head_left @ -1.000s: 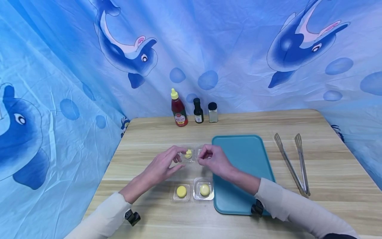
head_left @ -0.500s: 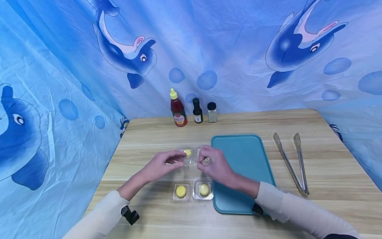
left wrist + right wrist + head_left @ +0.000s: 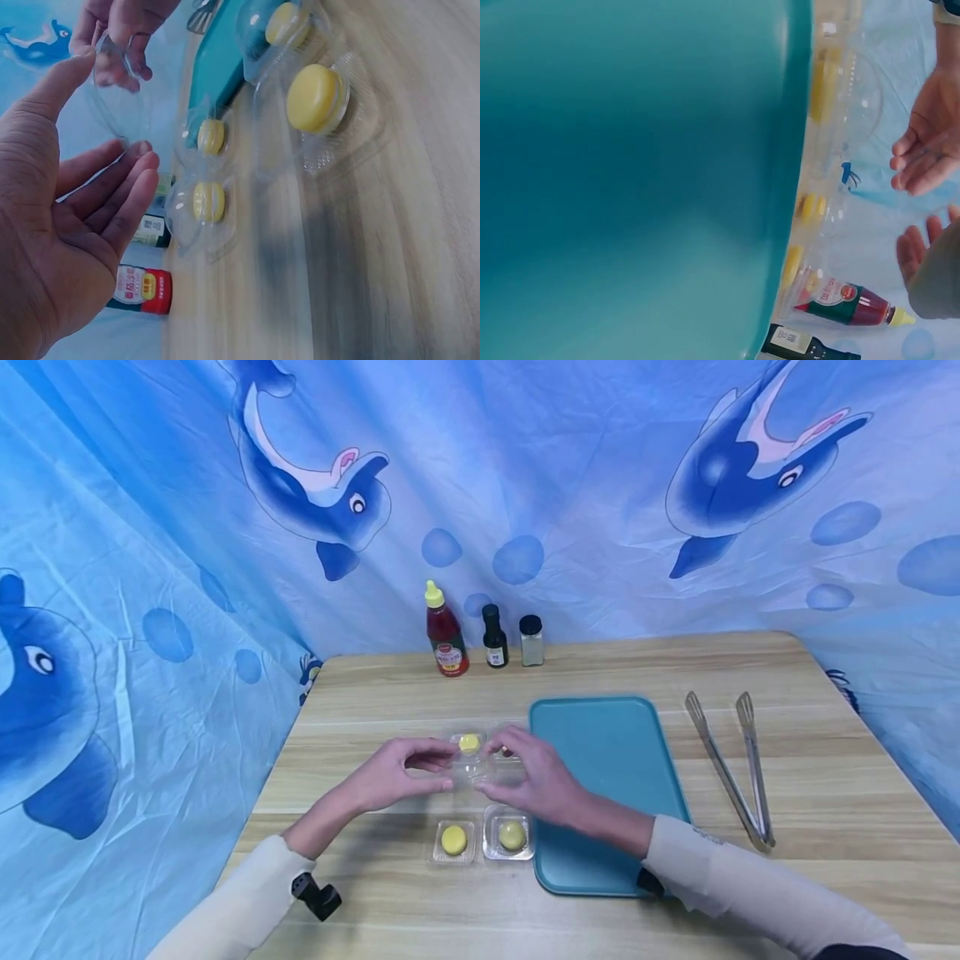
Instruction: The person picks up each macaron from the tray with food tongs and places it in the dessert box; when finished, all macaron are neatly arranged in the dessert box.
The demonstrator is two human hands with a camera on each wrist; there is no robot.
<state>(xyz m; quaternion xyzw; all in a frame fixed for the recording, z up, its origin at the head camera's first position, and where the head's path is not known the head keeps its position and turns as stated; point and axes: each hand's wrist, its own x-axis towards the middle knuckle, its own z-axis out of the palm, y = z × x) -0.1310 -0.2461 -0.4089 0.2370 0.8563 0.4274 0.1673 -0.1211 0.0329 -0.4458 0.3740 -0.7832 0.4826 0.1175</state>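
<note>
Between my two hands, in the air above the table, is a clear plastic lid [image 3: 124, 109]. My left hand [image 3: 393, 777] holds one side, thumb on one edge and fingertips on the opposite one. The right hand [image 3: 543, 781] grips the other side with curved fingers and spread thumb. Behind the lid a yellow macaron-like cake [image 3: 468, 743] sits in a clear plastic box. Another such cake [image 3: 211, 136] sits by the right hand, mostly covered by it in the head view. Nearer me are a yellow cake [image 3: 453, 840] and a paler one [image 3: 512, 836], each in a clear box.
A teal tray [image 3: 611, 752] lies under my right forearm. To its right, metal tongs [image 3: 731, 772] lie spread. At the back stand a red sauce bottle [image 3: 447, 639], a small dark bottle [image 3: 494, 639] and a black-capped jar [image 3: 531, 642].
The right hand has gone from a tight pinch to a wider grip, and the clear lid now shows between both hands. My left hand has shifted slightly left and nearer me.
</note>
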